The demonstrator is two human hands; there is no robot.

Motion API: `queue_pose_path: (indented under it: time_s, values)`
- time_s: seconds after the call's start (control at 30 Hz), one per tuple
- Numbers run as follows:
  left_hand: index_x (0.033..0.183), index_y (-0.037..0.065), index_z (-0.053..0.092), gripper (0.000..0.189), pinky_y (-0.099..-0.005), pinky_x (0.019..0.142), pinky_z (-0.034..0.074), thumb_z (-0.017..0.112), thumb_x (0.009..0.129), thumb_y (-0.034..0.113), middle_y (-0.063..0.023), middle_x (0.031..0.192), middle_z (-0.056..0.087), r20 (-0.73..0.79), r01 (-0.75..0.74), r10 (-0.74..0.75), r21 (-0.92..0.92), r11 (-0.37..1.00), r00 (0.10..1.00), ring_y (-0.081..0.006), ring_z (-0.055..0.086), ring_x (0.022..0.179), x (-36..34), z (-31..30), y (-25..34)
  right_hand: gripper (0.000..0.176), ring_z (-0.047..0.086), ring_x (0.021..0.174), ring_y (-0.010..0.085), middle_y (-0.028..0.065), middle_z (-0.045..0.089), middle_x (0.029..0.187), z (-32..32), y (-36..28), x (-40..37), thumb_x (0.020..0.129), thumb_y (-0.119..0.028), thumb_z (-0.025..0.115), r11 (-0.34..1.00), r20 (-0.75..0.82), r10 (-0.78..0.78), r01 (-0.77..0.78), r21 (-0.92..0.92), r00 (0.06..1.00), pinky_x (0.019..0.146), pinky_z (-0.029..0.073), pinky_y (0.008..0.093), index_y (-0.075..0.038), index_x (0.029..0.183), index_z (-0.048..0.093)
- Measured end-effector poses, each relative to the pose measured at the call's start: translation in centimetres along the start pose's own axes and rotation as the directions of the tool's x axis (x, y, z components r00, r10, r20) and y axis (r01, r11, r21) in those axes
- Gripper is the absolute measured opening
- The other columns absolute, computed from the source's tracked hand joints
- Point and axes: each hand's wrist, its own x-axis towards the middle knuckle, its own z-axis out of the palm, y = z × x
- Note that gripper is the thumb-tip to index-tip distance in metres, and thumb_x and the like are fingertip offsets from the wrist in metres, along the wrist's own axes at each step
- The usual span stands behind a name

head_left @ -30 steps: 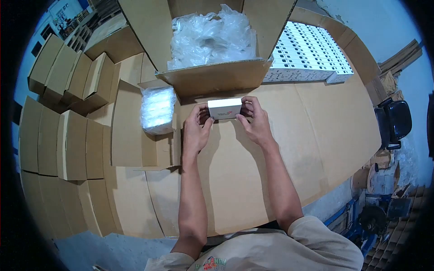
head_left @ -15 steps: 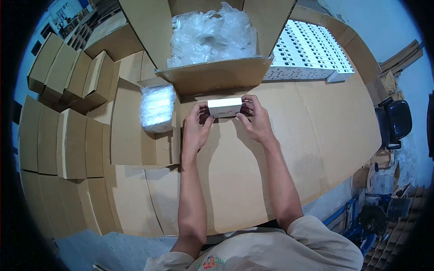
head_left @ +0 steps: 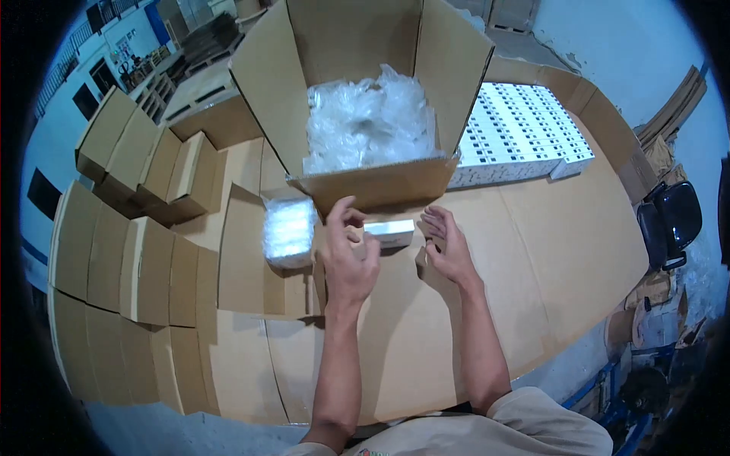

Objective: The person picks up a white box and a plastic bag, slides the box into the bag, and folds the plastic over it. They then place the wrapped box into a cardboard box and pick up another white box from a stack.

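A small white box (head_left: 391, 233) rests on the cardboard-covered table, close to the front of a large carton (head_left: 372, 185). My left hand (head_left: 350, 258) is at the box's left end, fingers bent and spread, and its thumb overlaps that end in this view. On the other side, my right hand (head_left: 452, 247) is apart from the box with its fingers loosely curled and nothing in them. Crumpled clear plastic bags (head_left: 369, 121) fill the large carton. To the left, a bubble-wrapped stack (head_left: 290, 233) sits in an open smaller carton (head_left: 243, 262).
Rows of white boxes with dark marks (head_left: 525, 125) stand at the back right. Several brown cartons (head_left: 144, 266) are lined up on the left. A raised cardboard edge (head_left: 612, 129) borders the far right. A black chair (head_left: 673, 220) stands beyond the table.
Both hands have come away from gripping the white box's ends; it now lies on the table. My view has tilted up, shifting the scene lower and to the right.
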Motion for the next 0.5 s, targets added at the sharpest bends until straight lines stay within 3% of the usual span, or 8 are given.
queue_pose_path:
  time_s: [0.03, 0.2, 0.27, 0.33, 0.43, 0.5]
  values:
    - [0.129, 0.001, 0.06, 0.044, -0.0333, 0.08, 0.055, 0.061, 0.085, -0.005, -0.0131, 0.106, 0.068, -0.008, -0.025, 0.025, 0.022, 0.999, 1.0, -0.0227, 0.067, 0.093, 1.2, 0.2, 1.0, 0.067, 0.055, 0.136, 0.0364, 0.0245, 0.056, 0.141, 0.1, 0.2, 0.0, 0.082, 0.01, 0.054, 1.0, 0.0, -0.011, 0.011, -0.001, 1.0, 0.113, 0.047, 0.0446, -0.001, 0.146, 0.039]
    - [0.115, 0.0, 0.069, 0.028, -0.0371, 0.078, 0.057, 0.07, 0.087, 0.001, -0.0152, 0.099, 0.072, 0.109, -0.113, 0.113, -0.006, 0.994, 0.988, -0.0269, 0.071, 0.088, 10.7, 3.0, -0.8, 0.063, 0.059, 0.131, 0.0368, 0.0238, 0.06, 0.136, 0.2, 1.0, -0.1, 0.082, 0.006, 0.058, 1.0, 0.007, 0.028, -0.028, 0.0, 1.0, 0.11, 0.05, 0.0439, -0.001, 0.143, 0.043]
    - [0.12, 0.0, 0.068, 0.033, -0.0372, 0.083, 0.059, 0.07, 0.088, 0.002, -0.0167, 0.108, 0.074, 0.359, -0.131, 0.081, 0.115, 0.985, 0.93, -0.0302, 0.073, 0.093, 15.8, 4.5, -2.9, 0.061, 0.061, 0.128, 0.0362, 0.0242, 0.061, 0.136, 0.1, -0.1, 0.0, 0.082, 0.005, 0.059, 0.999, -0.002, 0.031, -0.031, -0.04, 1.0, 0.108, 0.051, 0.0436, -0.001, 0.141, 0.045]
    - [0.13, 0.003, 0.066, 0.049, -0.0397, 0.095, 0.057, 0.079, 0.083, 0.014, -0.0195, 0.12, 0.072, 0.61, -0.14, -0.019, 0.213, 0.967, 0.792, -0.0327, 0.072, 0.106, 21.0, 7.9, -5.5, 0.061, 0.061, 0.127, 0.036, 0.0242, 0.061, 0.136, 0.2, -0.1, -0.1, 0.082, 0.005, 0.059, 0.999, -0.004, 0.012, -0.012, -0.051, 1.0, 0.107, 0.051, 0.0438, -0.001, 0.141, 0.045]
    - [0.138, 0.009, 0.062, 0.072, -0.0427, 0.104, 0.053, 0.088, 0.073, 0.026, -0.02, 0.128, 0.07, 0.729, -0.264, -0.089, 0.356, 0.896, 0.679, -0.0323, 0.068, 0.116, 22.5, 11.9, -7.9, 0.06, 0.061, 0.127, 0.0362, 0.023, 0.061, 0.136, 0.2, -0.5, -0.1, 0.083, 0.004, 0.06, 0.995, -0.001, 0.011, -0.011, -0.103, 1.0, 0.107, 0.051, 0.0437, -0.001, 0.141, 0.046]
    - [0.142, 0.013, 0.06, 0.081, -0.0438, 0.107, 0.051, 0.09, 0.068, 0.03, -0.0194, 0.13, 0.069, 0.832, -0.391, -0.175, 0.42, 0.819, 0.527, -0.0326, 0.066, 0.121, 23.1, 13.4, -10.3, 0.058, 0.061, 0.128, 0.0341, 0.0218, 0.061, 0.136, 0.1, -1.1, -0.1, 0.083, 0.005, 0.06, 0.993, 0.004, 0.019, -0.018, -0.112, 1.0, 0.109, 0.05, 0.0424, 0.001, 0.14, 0.047]
